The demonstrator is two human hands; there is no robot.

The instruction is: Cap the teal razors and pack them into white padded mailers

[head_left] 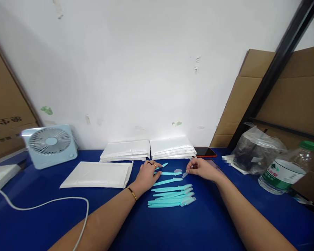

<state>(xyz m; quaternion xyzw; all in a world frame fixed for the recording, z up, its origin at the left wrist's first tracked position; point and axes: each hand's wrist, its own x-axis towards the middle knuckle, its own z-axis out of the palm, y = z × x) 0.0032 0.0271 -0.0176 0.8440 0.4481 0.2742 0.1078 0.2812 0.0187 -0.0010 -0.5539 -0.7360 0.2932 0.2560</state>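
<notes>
Several turquoise eyebrow razors [167, 190] lie in a column on the blue table, handles to the left. The nearer ones have clear caps over their blades. My left hand [146, 176] is over the handle ends of the farther razors, thumb and fingers down on them; its grip is partly hidden. One razor [165, 165] pokes out beyond its fingers. My right hand [199, 168] pinches a small clear cap [185, 175] near the tip of an uncapped razor [170, 181]. Another clear cap [177, 170] lies beside a farther razor.
White padded mailers [172, 148] are stacked against the wall, and another mailer [96, 174] lies left. A blue fan [51, 144] stands farther left, near a white cable [54, 199]. A phone [205, 152], a plastic-wrapped cup [253, 150] and a water bottle [285, 170] are right.
</notes>
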